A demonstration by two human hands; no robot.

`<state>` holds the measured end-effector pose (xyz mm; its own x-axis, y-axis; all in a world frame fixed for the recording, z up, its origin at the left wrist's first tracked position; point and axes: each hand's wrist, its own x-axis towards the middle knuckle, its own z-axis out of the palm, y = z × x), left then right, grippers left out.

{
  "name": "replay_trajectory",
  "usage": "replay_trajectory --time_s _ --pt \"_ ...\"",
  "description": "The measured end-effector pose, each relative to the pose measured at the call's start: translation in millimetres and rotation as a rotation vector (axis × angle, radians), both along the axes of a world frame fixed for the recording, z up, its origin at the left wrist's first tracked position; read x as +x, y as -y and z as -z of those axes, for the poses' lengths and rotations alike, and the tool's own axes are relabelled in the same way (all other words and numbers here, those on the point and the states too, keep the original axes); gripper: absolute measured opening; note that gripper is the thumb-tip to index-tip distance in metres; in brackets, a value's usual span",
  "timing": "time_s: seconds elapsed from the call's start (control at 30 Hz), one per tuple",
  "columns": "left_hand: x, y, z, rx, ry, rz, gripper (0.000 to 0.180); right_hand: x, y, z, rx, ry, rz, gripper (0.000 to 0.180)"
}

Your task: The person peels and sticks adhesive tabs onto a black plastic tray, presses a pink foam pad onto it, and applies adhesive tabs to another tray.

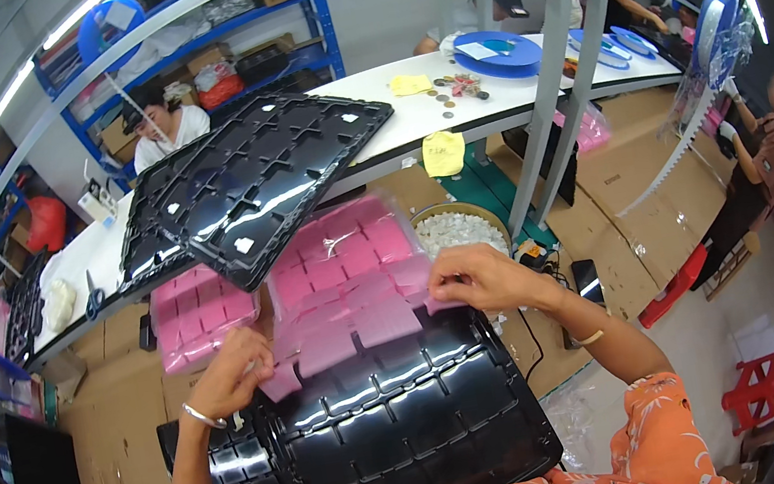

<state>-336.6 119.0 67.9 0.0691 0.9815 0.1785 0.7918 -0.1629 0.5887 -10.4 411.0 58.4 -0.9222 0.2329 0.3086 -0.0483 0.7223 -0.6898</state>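
Observation:
My left hand (pixel 237 370) pinches the left corner of a limp pink sheet, cut into strips along its near edge (pixel 361 333). At the opposite corner my right hand (pixel 486 277) pinches the same sheet between thumb and fingers. The sheet spans between both hands, over the far edge of a black plastic tray (pixel 405 421) moulded into compartments. Behind it lies a clear-wrapped pack of pink pieces (pixel 331 243); a second pink pack (pixel 203 317) lies to its left. Part of another black tray (pixel 242 478) shows beneath my left forearm.
Large black trays (pixel 269 164) overhang the white shelf in front. A round basket of white bits (pixel 459 230) stands beyond my right hand. Scissors (pixel 93 297) lie far left. Metal posts (pixel 556 63) rise at right. Blue reels (pixel 499 54) sit on the shelf; other people work around.

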Motion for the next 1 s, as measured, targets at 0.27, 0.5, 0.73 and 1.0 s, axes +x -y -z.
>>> replay_trajectory --time_s 0.27,0.5,0.73,1.0 --pt "82.0 78.4 -8.3 -0.098 -0.152 0.107 0.016 75.2 91.7 -16.4 0.231 0.216 -0.109 0.009" --pt "120.1 112.9 0.8 -0.167 -0.115 0.138 0.017 110.5 130.9 -14.7 0.226 0.343 -0.153 0.01" --pt "132.8 121.5 -1.0 -0.216 -0.102 0.134 0.014 124.6 144.5 -16.8 0.251 0.388 -0.196 0.012" --pt "142.0 127.3 -0.4 -0.233 -0.102 0.115 0.018 129.2 144.5 -17.9 0.299 0.357 -0.165 0.016"
